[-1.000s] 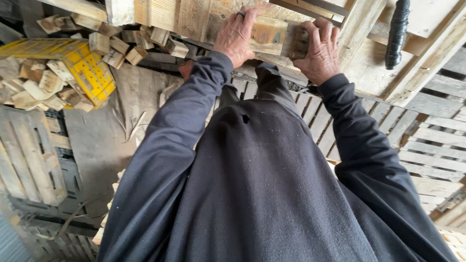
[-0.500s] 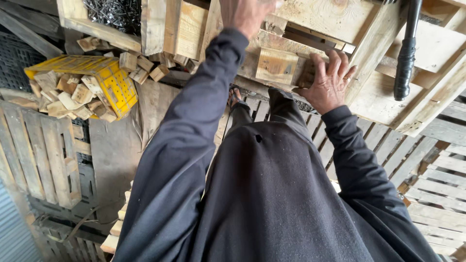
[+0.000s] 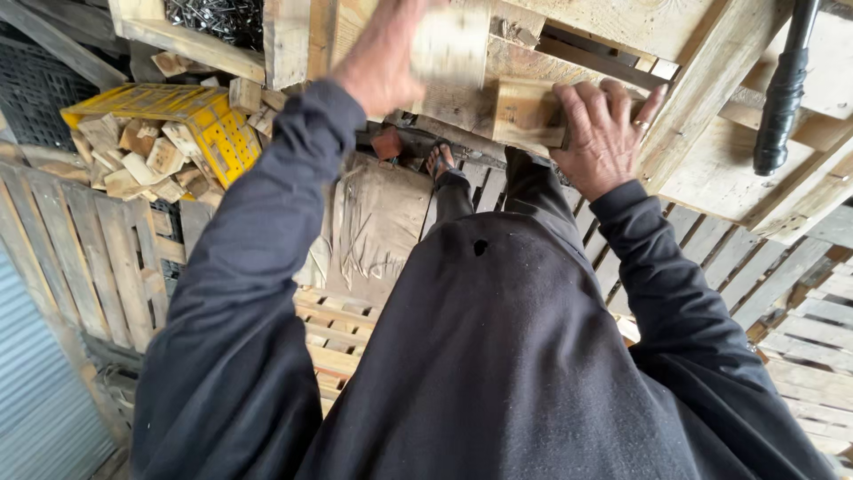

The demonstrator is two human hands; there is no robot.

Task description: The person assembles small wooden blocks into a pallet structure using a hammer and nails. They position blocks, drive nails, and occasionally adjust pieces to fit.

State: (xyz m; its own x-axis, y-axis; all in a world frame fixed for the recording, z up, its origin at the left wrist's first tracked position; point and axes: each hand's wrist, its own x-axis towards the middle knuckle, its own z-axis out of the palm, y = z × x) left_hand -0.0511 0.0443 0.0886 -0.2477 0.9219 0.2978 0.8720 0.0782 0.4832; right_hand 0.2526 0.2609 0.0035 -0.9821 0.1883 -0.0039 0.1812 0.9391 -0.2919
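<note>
A worker in a dark long-sleeved top bends over a pale bare-wood pallet [image 3: 711, 160] in a yard stacked with timber. At far left a yellow perforated plastic crate [image 3: 200, 120], tipped on its side, spills small pale wooden offcut blocks [image 3: 133, 160] over a grey slatted pallet leaning upright [image 3: 80, 258]. Above it sits a heap of dark metal nails [image 3: 218, 16] (partly cut off by the top edge).

The left hand [image 3: 386, 58] is raised near the top of the view, fingers closed round a pale squarish wooden block [image 3: 453, 44]; motion blur smears both hand and block, so the exact grip cannot be made out. Half a second ago this hand was almost out of the frame at the top; a second ago it lay flat on the pallet timber beside the other hand.

Below, a sandalled foot [image 3: 440, 162] shows between the arms, by a small reddish block [image 3: 386, 142].

The right hand [image 3: 604, 138] presses down with fingers spread and curled over the end of a short rectangular pale wooden block [image 3: 529, 114] seated on the pallet's boards; it has stayed on that spot since the earlier frames.

At far right a black turned handle of some tool [image 3: 784, 89] stands upright against the pallet, its top cut off.
</note>
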